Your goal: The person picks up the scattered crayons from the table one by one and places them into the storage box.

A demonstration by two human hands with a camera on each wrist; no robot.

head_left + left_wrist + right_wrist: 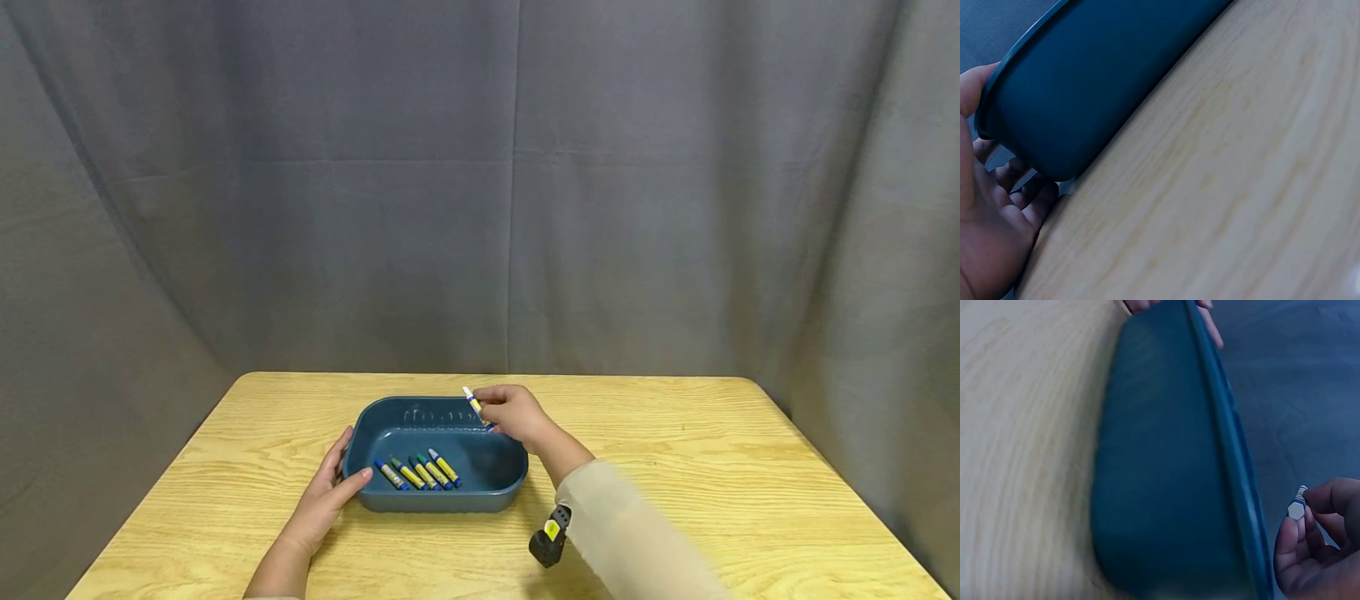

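A dark blue rectangular dish (480, 502) with rounded corners stands on the table. In its left half several crayons (427, 472) with yellow wrappers and blue ends lie slanted in a row. My left hand (325, 493) grips the dish's left end, thumb over the rim and fingers against the outer wall, as the left wrist view also shows. Above the dish's right back part, my right hand (517, 414) pinches a white-tipped crayon (472, 397) between thumb and fingers. The right wrist view shows the end of this crayon (1296, 510) beyond the dish's rim.
The light wooden table (675, 467) extends to both sides of the dish. A grey curtain (480, 208) hangs behind the table and at its sides. A black device (550, 537) with a yellow mark sits at the right sleeve's cuff.
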